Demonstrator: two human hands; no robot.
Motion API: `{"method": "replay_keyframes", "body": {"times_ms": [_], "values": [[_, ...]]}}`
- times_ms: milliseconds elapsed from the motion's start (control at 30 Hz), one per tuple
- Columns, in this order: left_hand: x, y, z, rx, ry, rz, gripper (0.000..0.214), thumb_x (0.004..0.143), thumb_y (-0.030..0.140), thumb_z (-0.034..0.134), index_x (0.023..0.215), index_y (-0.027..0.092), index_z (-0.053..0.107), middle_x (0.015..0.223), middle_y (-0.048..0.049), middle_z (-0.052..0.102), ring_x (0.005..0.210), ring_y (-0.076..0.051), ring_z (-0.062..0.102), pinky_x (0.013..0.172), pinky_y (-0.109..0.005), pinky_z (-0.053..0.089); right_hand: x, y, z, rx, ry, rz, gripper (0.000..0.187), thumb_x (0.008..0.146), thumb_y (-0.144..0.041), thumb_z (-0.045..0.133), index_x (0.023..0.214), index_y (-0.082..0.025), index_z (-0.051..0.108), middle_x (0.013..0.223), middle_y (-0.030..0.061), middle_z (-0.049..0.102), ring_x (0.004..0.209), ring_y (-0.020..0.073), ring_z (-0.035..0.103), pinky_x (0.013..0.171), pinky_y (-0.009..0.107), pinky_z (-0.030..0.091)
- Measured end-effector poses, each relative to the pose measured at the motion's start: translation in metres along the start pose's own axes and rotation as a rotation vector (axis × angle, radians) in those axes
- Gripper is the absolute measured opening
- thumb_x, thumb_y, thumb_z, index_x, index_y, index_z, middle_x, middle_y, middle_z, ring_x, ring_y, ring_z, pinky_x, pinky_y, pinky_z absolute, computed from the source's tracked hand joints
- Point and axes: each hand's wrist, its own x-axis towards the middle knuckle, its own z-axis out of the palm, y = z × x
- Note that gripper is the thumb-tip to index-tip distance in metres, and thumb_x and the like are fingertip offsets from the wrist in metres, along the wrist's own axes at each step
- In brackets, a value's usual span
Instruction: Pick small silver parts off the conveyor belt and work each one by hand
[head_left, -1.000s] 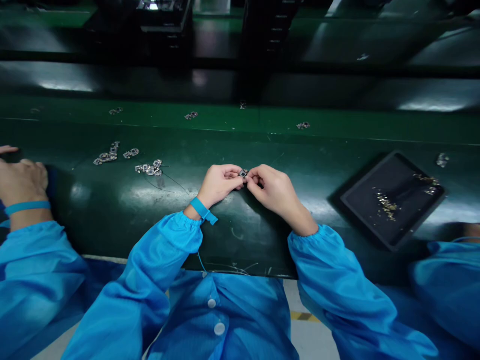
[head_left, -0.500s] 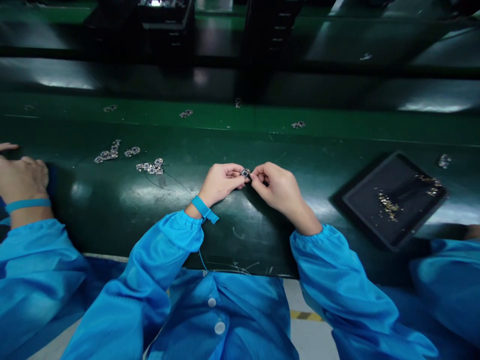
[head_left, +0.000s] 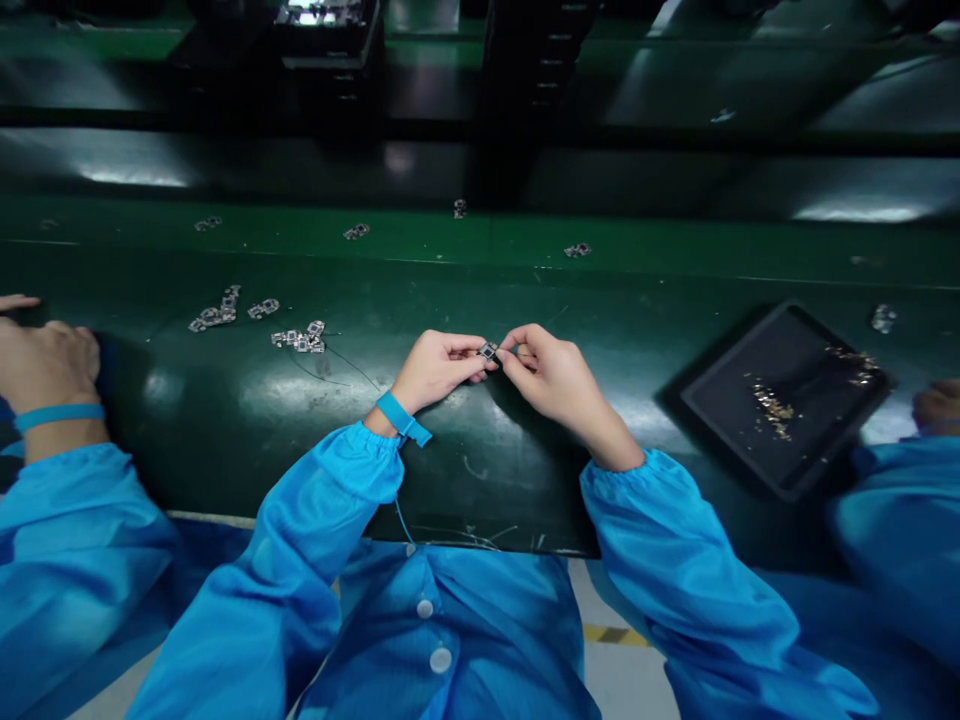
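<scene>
My left hand (head_left: 439, 370) is closed, pinching a small circuit board (head_left: 488, 351) with a dark square chip between thumb and fingers. From the other side, my right hand (head_left: 546, 375) is closed in a pinch, its fingertips at the board's right edge. Whatever tiny thing sits between those fingertips is too small to make out. On the green work surface (head_left: 450, 470) to the left lies a cluster of small circuit boards (head_left: 300, 339) with thin wires near it. A second group of boards (head_left: 217, 312) lies farther left, a single board (head_left: 263, 309) beside it.
A black tray (head_left: 720, 390) with small gold-coloured pieces (head_left: 772, 408) stands at the right. Beyond it lies another small part (head_left: 883, 319). Several boards sit on a far green strip (head_left: 510, 235). A co-worker's hand (head_left: 49, 365) rests at left; another person's sleeve (head_left: 900, 520) shows at right.
Boards on the far strip have shifted left, while those nearer me stay put. My hands and the held board have moved only slightly. At the right edge, the other person's hand has come into view.
</scene>
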Motion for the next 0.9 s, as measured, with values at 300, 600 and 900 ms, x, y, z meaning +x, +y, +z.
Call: {"method": "replay_keyframes", "body": {"times_ms": [300, 600, 900], "values": [[0.0, -0.003, 0.002, -0.009, -0.003, 0.013, 0.02, 0.08, 0.02, 0.074, 0.097, 0.012, 0.079, 0.091, -0.0085, 0.079, 0.074, -0.014, 0.072, 0.077, -0.027, 0.06, 0.0, -0.003, -0.003, 0.066, -0.013, 0.026, 0.014, 0.095, -0.031, 0.058, 0.091, -0.02, 0.066, 0.053, -0.006, 0.049, 0.049, 0.0118, 0.043, 0.056, 0.027, 0.032], [-0.003, -0.004, 0.0, 0.015, -0.01, 0.026, 0.021, 0.085, 0.026, 0.072, 0.099, 0.013, 0.081, 0.093, -0.0092, 0.08, 0.075, -0.014, 0.072, 0.077, -0.026, 0.059, 0.001, -0.002, -0.005, 0.074, -0.006, 0.031, 0.015, 0.094, -0.032, 0.059, 0.089, -0.02, 0.066, 0.052, -0.0071, 0.046, 0.047, 0.0109, 0.04, 0.054, 0.027, 0.031], [0.004, -0.014, 0.004, -0.081, 0.089, 0.043, 0.036, 0.081, 0.016, 0.075, 0.117, 0.013, 0.072, 0.107, -0.0125, 0.077, 0.083, -0.016, 0.075, 0.082, -0.028, 0.06, 0.005, -0.002, -0.007, 0.099, 0.008, 0.076, 0.021, 0.094, -0.039, 0.061, 0.088, -0.02, 0.068, 0.054, -0.0072, 0.039, 0.05, 0.0113, 0.037, 0.053, 0.027, 0.03]]}}
